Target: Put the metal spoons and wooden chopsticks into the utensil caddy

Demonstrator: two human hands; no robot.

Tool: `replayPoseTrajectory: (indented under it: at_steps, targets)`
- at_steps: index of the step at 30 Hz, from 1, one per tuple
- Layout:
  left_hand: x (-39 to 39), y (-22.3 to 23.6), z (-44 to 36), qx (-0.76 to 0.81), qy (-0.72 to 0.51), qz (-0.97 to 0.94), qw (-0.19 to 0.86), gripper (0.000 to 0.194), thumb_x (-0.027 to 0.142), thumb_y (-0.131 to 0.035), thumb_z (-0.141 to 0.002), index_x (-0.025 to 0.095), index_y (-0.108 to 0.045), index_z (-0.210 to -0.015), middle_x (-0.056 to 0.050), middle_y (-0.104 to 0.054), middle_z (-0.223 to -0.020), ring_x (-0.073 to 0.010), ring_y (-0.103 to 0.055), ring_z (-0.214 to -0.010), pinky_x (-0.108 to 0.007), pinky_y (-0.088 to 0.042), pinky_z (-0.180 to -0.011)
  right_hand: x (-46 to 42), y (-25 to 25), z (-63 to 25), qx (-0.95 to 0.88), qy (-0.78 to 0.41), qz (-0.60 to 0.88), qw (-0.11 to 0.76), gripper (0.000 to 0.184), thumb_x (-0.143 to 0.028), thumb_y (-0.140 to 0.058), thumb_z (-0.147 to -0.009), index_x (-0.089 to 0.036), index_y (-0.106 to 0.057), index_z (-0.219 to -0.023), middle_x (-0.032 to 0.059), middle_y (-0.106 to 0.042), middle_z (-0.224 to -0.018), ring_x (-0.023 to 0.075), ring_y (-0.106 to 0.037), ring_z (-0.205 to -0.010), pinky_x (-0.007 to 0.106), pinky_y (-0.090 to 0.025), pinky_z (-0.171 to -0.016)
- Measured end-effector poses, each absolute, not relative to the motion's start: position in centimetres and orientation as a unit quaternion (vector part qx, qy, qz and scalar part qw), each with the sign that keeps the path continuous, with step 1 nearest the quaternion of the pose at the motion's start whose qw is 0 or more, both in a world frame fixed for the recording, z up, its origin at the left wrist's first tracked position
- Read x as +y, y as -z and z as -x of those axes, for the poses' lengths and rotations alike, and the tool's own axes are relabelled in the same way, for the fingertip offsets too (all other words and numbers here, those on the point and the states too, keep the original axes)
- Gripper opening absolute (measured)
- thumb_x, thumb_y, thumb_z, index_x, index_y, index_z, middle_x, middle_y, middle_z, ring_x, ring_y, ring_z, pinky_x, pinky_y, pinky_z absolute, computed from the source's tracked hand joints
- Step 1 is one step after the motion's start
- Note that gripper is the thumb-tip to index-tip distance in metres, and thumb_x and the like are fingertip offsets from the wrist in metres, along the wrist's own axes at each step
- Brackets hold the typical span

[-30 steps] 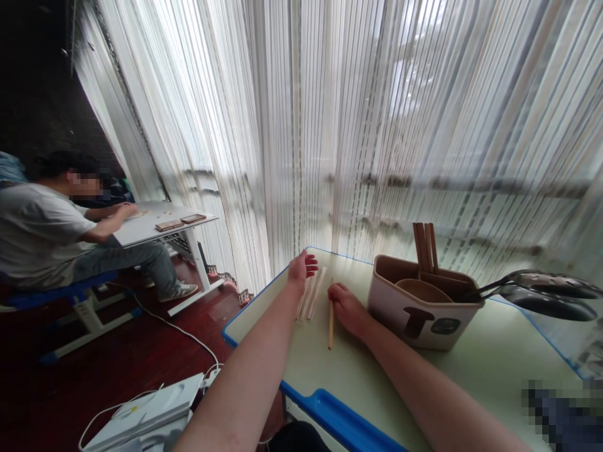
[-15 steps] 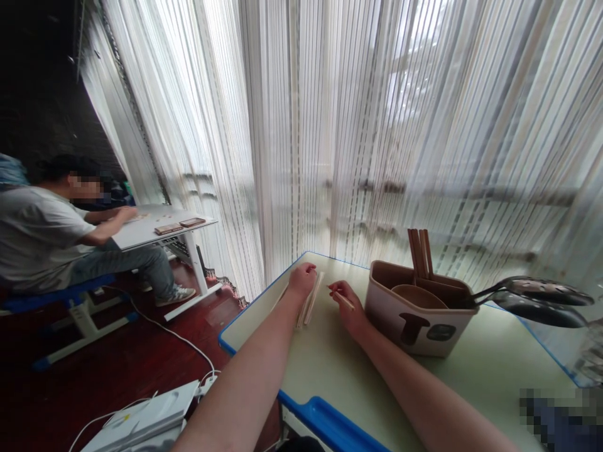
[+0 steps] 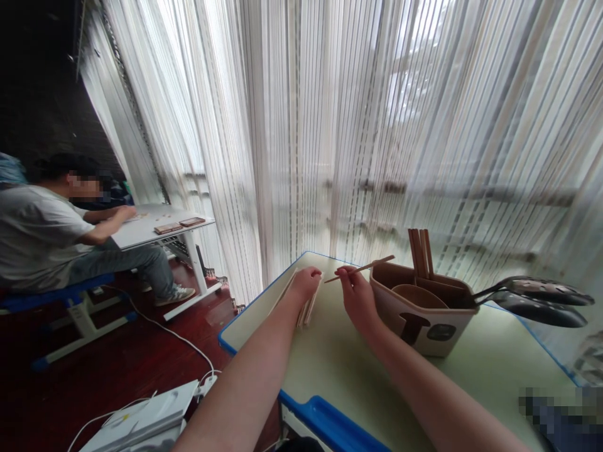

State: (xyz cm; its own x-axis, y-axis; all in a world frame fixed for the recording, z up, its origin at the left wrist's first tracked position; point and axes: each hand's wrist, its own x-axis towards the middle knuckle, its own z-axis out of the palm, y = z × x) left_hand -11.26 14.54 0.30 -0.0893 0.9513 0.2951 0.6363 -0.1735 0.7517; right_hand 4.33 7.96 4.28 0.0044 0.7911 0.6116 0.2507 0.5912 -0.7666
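Brown sticks (image 3: 421, 254) already stand in the bin (image 3: 436, 318) at right; pale sticks (image 3: 307, 307) lie loose beside the left hand (image 3: 307, 281), grip unclear; the right hand (image 3: 358, 298) pinches a lone stick (image 3: 372, 265).

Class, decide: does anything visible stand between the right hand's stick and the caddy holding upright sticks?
Nothing visible does. The light stick in the right hand shows one end by the left rim of the caddy in this view; contact is unclear.

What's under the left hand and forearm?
The desk, with pale chopsticks on both sides of the left hand and forearm. Whatever lies directly beneath is covered, so a full count isn't possible.
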Motion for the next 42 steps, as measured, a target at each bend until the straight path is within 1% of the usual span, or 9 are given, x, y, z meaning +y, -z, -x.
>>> replayPoseTrajectory:
  at_steps: [7, 10, 15, 20, 25, 31, 36, 39, 42]
  targets:
    - [13.7, -0.6, 10.3, 0.552, -0.471, -0.647, 0.235, 0.035, 0.008, -0.050, -0.070, 0.015, -0.064, -0.100, -0.005, -0.070, -0.091, -0.0130, -0.063, -0.077, -0.023, -0.050, -0.067, 7.8, -6.2, -4.7, -0.624, -0.270, 0.415, 0.605, 0.039, -0.051, -0.047, -0.082, -0.015, -0.061, -0.091, 0.0083, -0.065, -0.082, 0.0214, -0.058, -0.076, 0.034, -0.043, -0.070]
    - [13.2, -0.6, 10.0, 0.504, -0.514, -0.655, 0.230, 0.035, 0.005, -0.049, -0.068, 0.014, -0.065, -0.098, -0.004, -0.070, -0.088, -0.0119, -0.063, -0.074, -0.023, -0.051, -0.066, 7.6, -6.4, -4.6, -0.611, -0.281, 0.420, 0.609, 0.040, -0.052, -0.048, -0.081, -0.015, -0.061, -0.089, 0.0073, -0.065, -0.079, 0.0210, -0.058, -0.074, 0.034, -0.043, -0.068]
    - [11.5, -1.2, 9.3, 0.474, -0.499, -0.721, 0.083, 0.024, 0.009, -0.053, -0.071, 0.017, -0.070, -0.085, -0.004, -0.070, -0.082, -0.0130, -0.061, -0.071, -0.024, -0.049, -0.066, 6.9, -7.0, -4.5, -0.614, -0.263, 0.432, 0.607, 0.040, -0.052, -0.050, -0.080, -0.014, -0.061, -0.085, 0.0077, -0.064, -0.074, 0.0206, -0.058, -0.069, 0.033, -0.042, -0.064]
    - [11.1, -1.5, 9.0, 0.482, -0.469, -0.739, -0.035, 0.020, 0.014, -0.053, -0.077, 0.017, -0.072, -0.081, -0.006, -0.070, -0.078, -0.0154, -0.061, -0.070, -0.028, -0.047, -0.070, 5.9, -8.4, -4.4, -0.611, -0.249, 0.422, 0.622, 0.038, -0.046, -0.051, -0.081, -0.013, -0.059, -0.099, 0.0108, -0.066, -0.086, 0.0208, -0.061, -0.075, 0.033, -0.046, -0.066]
    - [11.8, -1.2, 8.9, 0.500, -0.476, -0.723, -0.014, 0.019, 0.017, -0.055, -0.077, 0.017, -0.072, -0.083, -0.006, -0.071, -0.078, -0.0160, -0.062, -0.067, -0.027, -0.048, -0.066, 4.5, -10.8, -5.3, -0.638, -0.150, 0.400, 0.641, 0.032, -0.041, -0.051, -0.083, -0.016, -0.062, -0.099, 0.0107, -0.067, -0.092, 0.0208, -0.063, -0.082, 0.034, -0.048, -0.074]
    - [11.7, -1.1, 8.8, 0.490, -0.480, -0.728, 0.009, 0.018, 0.015, -0.056, -0.075, 0.018, -0.073, -0.081, -0.004, -0.071, -0.076, -0.0154, -0.062, -0.065, -0.028, -0.050, -0.065, 4.5, -12.3, -6.9, -0.652, -0.193, 0.392, 0.620, 0.033, -0.041, -0.058, -0.079, -0.014, -0.066, -0.097, 0.0097, -0.071, -0.083, 0.0215, -0.066, -0.079, 0.034, -0.051, -0.073]
    - [11.0, -1.9, 8.5, 0.427, -0.535, -0.729, 0.011, 0.031, 0.013, -0.056, -0.074, 0.017, -0.066, -0.104, -0.007, -0.070, -0.097, -0.0170, -0.064, -0.084, -0.030, -0.052, -0.075, 4.4, -13.0, -7.6, -0.667, -0.127, 0.395, 0.619, 0.028, -0.039, -0.059, -0.079, -0.016, -0.068, -0.093, 0.0079, -0.071, -0.081, 0.0205, -0.066, -0.076, 0.033, -0.051, -0.071]
    - [10.3, -2.7, 8.1, 0.387, -0.543, -0.745, -0.015, 0.020, 0.017, -0.054, -0.079, 0.018, -0.068, -0.095, -0.006, -0.070, -0.093, -0.0177, -0.063, -0.087, -0.032, -0.051, -0.081, 4.1, -13.5, -7.8, -0.666, -0.106, 0.398, 0.622, 0.028, -0.039, -0.059, -0.079, -0.016, -0.069, -0.091, 0.0080, -0.071, -0.080, 0.0197, -0.066, -0.073, 0.032, -0.050, -0.069]
    - [9.7, -3.3, 7.6, 0.392, -0.541, -0.744, -0.003, 0.015, 0.019, -0.054, -0.081, 0.017, -0.067, -0.089, -0.005, -0.070, -0.085, -0.0158, -0.063, -0.078, -0.029, -0.051, -0.074, 3.6, -14.4, -8.1, -0.659, -0.125, 0.398, 0.625, 0.027, -0.039, -0.061, -0.077, -0.016, -0.069, -0.089, 0.0077, -0.071, -0.079, 0.0194, -0.066, -0.072, 0.031, -0.050, -0.067]
